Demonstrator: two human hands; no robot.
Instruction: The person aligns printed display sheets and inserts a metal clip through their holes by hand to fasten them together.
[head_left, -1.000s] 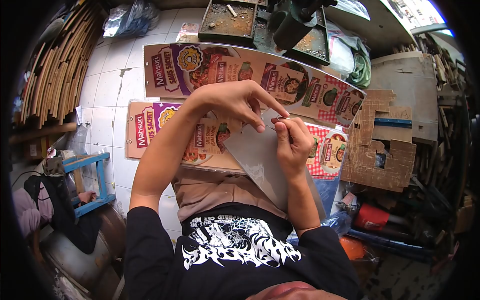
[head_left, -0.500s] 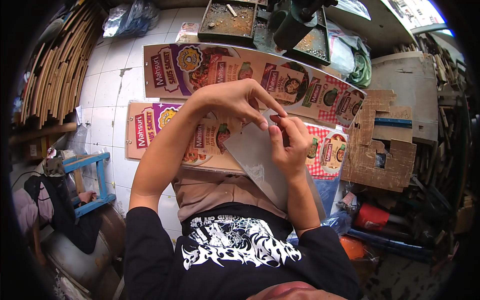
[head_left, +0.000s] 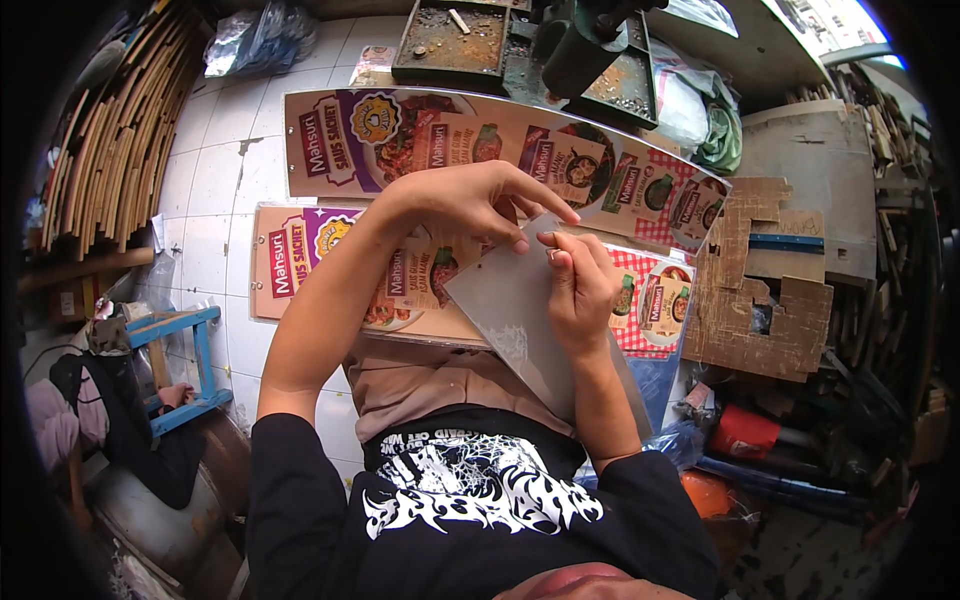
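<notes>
A flat grey sheet (head_left: 505, 315) leans over my lap, its upper corner between my two hands. My left hand (head_left: 470, 200) grips that corner, thumb on the front face and some fingers behind the edge. Its index finger stretches out over the corner. Close by, my right hand (head_left: 582, 290) is closed in a pinch in front of the sheet. A tiny shiny thing shows at its fingertips, too small to name. Under the hands lies a printed Mahsuri sign (head_left: 270, 262), partly covered by my left arm. A second Mahsuri sign (head_left: 340, 160) lies just beyond it.
A green machine (head_left: 585, 60) with metal trays (head_left: 450, 45) of small bits stands ahead. Cut brown boards (head_left: 730, 330) lie at right, wood strips (head_left: 130, 130) stand at left. Beside a blue frame (head_left: 205, 360) at lower left, another person's hand (head_left: 178, 394) shows.
My left index finger has shifted slightly away from my right fingertips. My right fingers have curled closer and turned, showing the tiny shiny thing. The signs stay put.
</notes>
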